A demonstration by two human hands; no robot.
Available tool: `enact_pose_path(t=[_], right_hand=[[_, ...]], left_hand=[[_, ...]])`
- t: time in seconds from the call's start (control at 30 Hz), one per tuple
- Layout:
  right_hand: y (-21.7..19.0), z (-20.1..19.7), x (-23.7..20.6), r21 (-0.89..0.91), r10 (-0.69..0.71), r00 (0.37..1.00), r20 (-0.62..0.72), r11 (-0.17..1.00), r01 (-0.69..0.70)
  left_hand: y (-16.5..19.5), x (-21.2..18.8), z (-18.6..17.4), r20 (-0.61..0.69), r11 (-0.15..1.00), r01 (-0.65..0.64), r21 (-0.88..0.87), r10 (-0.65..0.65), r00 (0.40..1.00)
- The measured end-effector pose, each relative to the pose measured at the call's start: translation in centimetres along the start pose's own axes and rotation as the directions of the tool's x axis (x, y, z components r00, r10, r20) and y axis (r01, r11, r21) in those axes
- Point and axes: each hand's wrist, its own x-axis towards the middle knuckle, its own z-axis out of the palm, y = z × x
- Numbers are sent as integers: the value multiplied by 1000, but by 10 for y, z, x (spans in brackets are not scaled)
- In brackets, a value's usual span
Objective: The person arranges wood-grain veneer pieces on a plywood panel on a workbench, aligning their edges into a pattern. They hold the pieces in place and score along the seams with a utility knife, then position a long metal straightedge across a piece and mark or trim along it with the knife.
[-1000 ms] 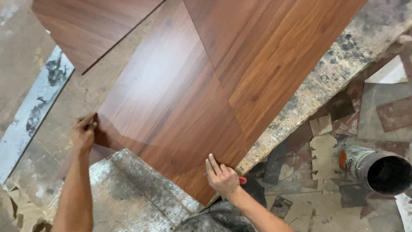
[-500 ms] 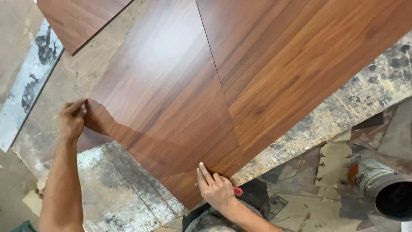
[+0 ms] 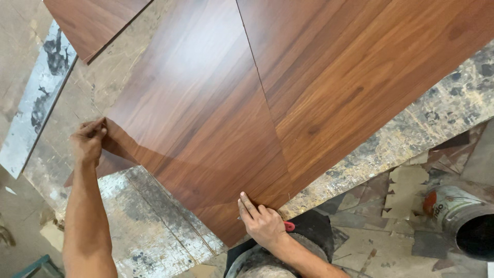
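A large glossy brown wood-grain laminate sheet (image 3: 200, 118) lies over a glue-stained board (image 3: 139, 226). My left hand (image 3: 88, 140) pinches the sheet's left corner between thumb and fingers, and the corner is lifted slightly. My right hand (image 3: 261, 222) presses flat on the sheet's near edge, with a small red-handled tool (image 3: 288, 226) under the palm. A second, lighter brown sheet (image 3: 360, 77) adjoins the first along a straight seam.
An open grey can with an orange label (image 3: 465, 224) stands at the right on a floor littered with laminate scraps (image 3: 406, 180). A dark laminate piece (image 3: 87, 25) lies at the top left, beside a pale stained strip (image 3: 38, 98). My dark-clothed knee (image 3: 309, 237) is below.
The view has shifted, so the sheet and hands appear lower and closer. My left hand keeps the corner pinched, and my right hand stays pressed on the near edge.
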Motion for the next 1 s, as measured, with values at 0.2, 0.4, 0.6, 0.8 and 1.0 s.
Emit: enact_pose_path(t=[0.2, 0.4, 0.6, 0.8, 1.0], right_hand=[[2, -2, 1, -17, -51, 998, 38, 999, 51], [1, -1, 0, -26, -44, 999, 18, 999, 45], [-1, -1, 0, -67, -20, 1000, -17, 998, 19], [-2, -2, 0, -86, -1, 1000, -12, 996, 0], [-3, -1, 0, -83, 1, 1000, -10, 997, -2]], left_hand=[[-5, 0, 0, -18, 1000, -18, -7, 18, 1000], [-8, 0, -4, 8, 999, -38, 33, 38, 999], [-13, 2, -6, 12, 998, 14, -59, -13, 1000], [-15, 2, -6, 23, 997, -1, -81, 3, 1000], [-10, -1, -6, 25, 999, -26, -24, 27, 999]])
